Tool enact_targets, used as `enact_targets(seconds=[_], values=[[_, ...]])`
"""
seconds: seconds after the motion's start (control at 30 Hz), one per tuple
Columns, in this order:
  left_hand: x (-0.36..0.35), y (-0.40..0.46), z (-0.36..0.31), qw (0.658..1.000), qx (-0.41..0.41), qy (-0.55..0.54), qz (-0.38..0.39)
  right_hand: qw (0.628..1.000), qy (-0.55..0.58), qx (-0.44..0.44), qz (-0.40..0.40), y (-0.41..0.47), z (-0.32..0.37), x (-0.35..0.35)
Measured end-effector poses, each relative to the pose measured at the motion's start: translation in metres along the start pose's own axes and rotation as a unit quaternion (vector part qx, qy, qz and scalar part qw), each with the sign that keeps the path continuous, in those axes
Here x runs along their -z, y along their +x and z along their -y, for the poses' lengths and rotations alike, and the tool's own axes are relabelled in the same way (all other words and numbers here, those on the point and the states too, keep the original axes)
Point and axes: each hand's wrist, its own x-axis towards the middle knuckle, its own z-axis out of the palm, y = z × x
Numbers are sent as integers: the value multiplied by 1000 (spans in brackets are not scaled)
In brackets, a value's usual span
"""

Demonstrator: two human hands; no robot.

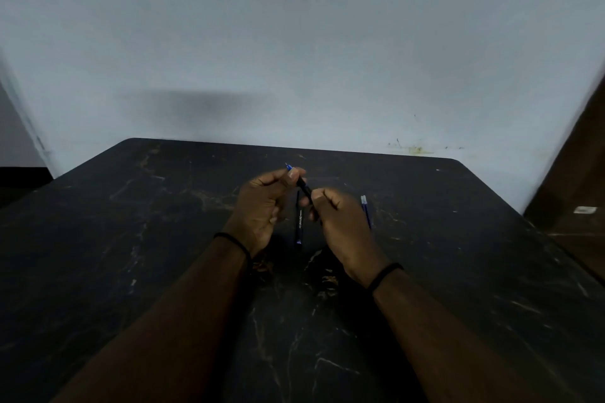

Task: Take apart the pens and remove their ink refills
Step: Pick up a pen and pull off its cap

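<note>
Both hands up at frame centre, above dark marbled table [131,255]. Left hand [262,206] pinches front end of black pen [304,188] — blue tip and metal point poke out past thumb, toward upper left. Right hand [343,226] curled round pen's rear end, fingers wrapped tight. Pen slants between them, off table. Second black pen [299,222] lies flat on table just below hands, printed lettering visible. Blue refills [366,209] rest on table right of right hand — count unclear. Dark band on each wrist.
</note>
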Motion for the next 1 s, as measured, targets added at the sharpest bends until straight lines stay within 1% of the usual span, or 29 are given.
enact_targets(seconds=[0.07,0.23,0.33,0.4,0.57,0.7,0.83,0.9,1.0], values=[[2,0,0,1000,5,10,-11,999,-22,31,-2,0,-3,-1],[2,-1,2,1000,5,4,-9,999,-2,31,4,-1,-10,-1],[2,0,3,1000,7,-2,-15,997,-52,53,-27,2,-12,-2],[3,-1,3,1000,7,2,-18,994,-88,55,-33,4,-13,-2],[4,-3,3,1000,8,3,-13,996,-42,63,-38,4,-17,-2],[1,-4,1,1000,10,-2,-13,994,-84,59,-30,3,-15,-2],[2,-5,1,1000,10,16,-8,989,-124,72,-33,4,-13,-1],[2,-6,0,1000,10,21,-6,989,-120,76,-39,3,-12,-1],[1,-7,0,1000,9,25,-3,995,-79,60,-31,0,-10,-1]])
